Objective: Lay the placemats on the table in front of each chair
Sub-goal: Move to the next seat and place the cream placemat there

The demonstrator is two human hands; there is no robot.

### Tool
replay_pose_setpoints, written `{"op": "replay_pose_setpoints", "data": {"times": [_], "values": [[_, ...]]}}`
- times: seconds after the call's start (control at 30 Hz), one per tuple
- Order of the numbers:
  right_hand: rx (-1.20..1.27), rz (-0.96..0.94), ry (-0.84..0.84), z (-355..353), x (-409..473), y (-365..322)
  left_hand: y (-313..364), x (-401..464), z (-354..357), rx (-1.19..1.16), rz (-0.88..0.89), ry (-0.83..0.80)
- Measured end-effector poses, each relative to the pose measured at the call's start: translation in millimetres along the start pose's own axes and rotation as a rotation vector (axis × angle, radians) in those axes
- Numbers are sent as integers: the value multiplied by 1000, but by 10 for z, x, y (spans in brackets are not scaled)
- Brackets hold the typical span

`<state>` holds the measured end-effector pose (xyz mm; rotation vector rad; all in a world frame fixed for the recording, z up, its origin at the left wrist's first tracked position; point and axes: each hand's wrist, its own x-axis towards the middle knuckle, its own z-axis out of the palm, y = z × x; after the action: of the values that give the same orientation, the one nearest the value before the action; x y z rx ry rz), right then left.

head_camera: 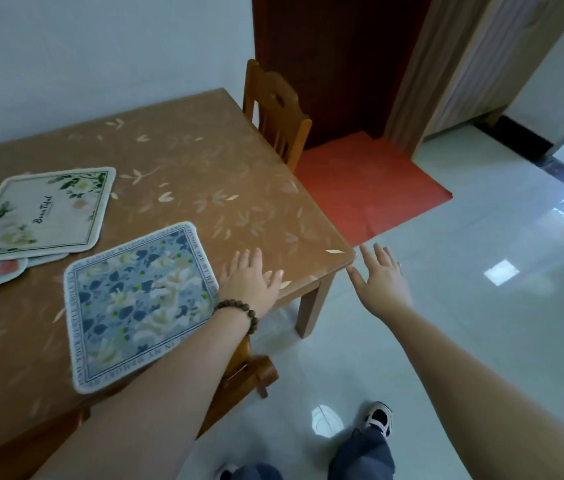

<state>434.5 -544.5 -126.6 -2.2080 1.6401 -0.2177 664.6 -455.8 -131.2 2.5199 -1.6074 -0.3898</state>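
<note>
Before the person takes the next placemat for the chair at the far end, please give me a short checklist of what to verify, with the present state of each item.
1. Both hands free: ok. The left hand lies open on the table; the right hand is open beside the table corner, holding nothing.
2. Blue floral placemat laid flat at the near edge: ok.
3. A chair under that placemat: ok, the near chair shows below the table edge.
4. More placemats ready: ok, the stack lies at the left.
5. Place before the far chair bare of any placemat: ok.
6. Number of placemats in the stack: cannot tell.
</note>
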Motion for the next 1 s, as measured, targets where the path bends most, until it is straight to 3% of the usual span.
{"op": "replay_pose_setpoints", "data": {"times": [0.3,0.5,0.77,1.0], "values": [[13,-101,-38,-630,1083,1219,1429,765,233,-32,-162,65],[-9,-192,-92,-921,1724,1568,1910,1057,153,-46,-258,162],[-9,-388,-133,-981,2709,1251,1926,1578,-59,8,-476,184],[25,-635,-80,-976,3827,313,1573,2366,-188,-46,-639,220]]}}
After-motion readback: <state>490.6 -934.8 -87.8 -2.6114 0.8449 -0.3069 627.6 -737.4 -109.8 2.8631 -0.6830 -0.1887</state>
